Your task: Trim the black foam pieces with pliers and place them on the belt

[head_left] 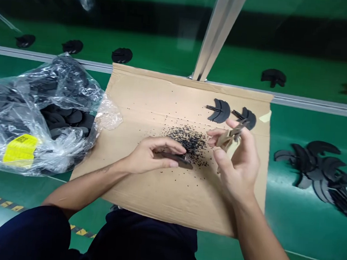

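Observation:
Between its thumb and fingers, my left hand [148, 154] grips a flat black plastic part [181, 160], seen nearly edge-on. My right hand [239, 162] is wrapped around cutting pliers with pale handles [230, 144]; their dark jaws point up and right, away from the part. Small black clippings [192, 141] lie scattered on the cardboard sheet [145, 191] under and beyond my hands. Past my right hand lie two black curved parts with stems, one farther left [220, 110] and one partly behind the fingers [249, 117].
To the left a clear plastic bag [1, 122] with a yellow label holds many black discs [64, 118]. A heap of curved black parts [322, 168] lies on the green surface at right. A metal post [218, 34] rises behind the cardboard, joined to a rail [318, 104].

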Tool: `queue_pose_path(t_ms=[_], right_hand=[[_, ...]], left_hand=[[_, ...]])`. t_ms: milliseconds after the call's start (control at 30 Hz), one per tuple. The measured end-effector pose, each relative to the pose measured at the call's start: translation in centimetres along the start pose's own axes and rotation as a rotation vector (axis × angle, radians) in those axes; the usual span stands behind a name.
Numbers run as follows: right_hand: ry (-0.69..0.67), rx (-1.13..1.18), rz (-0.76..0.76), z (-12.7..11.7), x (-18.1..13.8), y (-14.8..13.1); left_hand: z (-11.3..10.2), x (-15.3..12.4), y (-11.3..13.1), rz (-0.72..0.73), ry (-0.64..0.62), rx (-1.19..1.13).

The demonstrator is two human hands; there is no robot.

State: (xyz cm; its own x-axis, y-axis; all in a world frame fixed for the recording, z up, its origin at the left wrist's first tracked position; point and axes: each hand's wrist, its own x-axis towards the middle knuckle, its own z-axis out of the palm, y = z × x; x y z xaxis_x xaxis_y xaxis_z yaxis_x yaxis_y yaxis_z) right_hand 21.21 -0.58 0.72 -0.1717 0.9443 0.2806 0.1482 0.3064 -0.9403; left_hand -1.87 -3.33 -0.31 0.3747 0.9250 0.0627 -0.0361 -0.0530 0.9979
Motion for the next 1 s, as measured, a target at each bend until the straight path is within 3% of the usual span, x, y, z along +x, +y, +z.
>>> queue_pose_path(t_ms=[100,200,767,1000], right_hand=[[-0.120,-0.358,-0.211,-0.6,0.3,0.1],[-0.196,-0.528,-0.353,-0.7,0.4,0.3],[-0.235,-0.535,-0.477,-0.4,0.2,0.6],[-0.226,-0.654,-0.528,-0.7,0.0,0.8]], left_hand=[[-1.0,0.6,0.0,0.122,0.148,0.069],[-1.8,1.1,0.0,0.213,0.175,0.145],[-1.8,1.2,-0.4,0.298,0.095,0.165],[-2.0,1.1,-0.5,0.312,0.078,0.179]])
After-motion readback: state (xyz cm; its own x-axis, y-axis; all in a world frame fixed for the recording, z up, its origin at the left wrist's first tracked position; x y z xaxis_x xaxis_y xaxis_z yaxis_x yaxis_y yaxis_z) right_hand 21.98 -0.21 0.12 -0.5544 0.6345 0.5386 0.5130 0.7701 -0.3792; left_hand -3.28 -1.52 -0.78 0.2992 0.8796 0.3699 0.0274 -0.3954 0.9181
